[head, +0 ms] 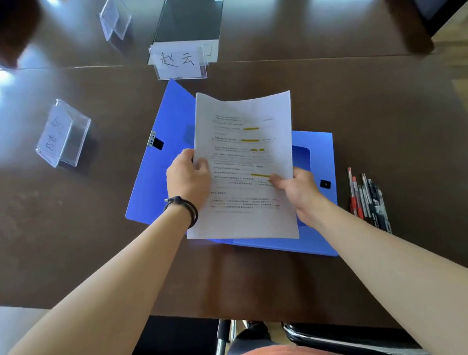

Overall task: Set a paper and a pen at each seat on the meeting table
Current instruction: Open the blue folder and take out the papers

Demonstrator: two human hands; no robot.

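Observation:
A thin stack of printed papers (244, 136) with yellow highlights is held above an open blue file box (153, 185) on the dark wooden table (62, 251). My left hand (188, 177) grips the stack's left edge, thumb on top. On the lower right edge, my right hand (300, 191) pinches the sheets. Several red and black pens (367, 197) lie in a bunch on the table to the right of the box, apart from both hands.
A clear name stand with a handwritten card (178, 61) faces me just beyond the box. Another name stand (61, 134) sits at left, a third (114, 17) farther back. A dark long box (191, 12) lies mid-table. Chair frames (314, 338) are below the near edge.

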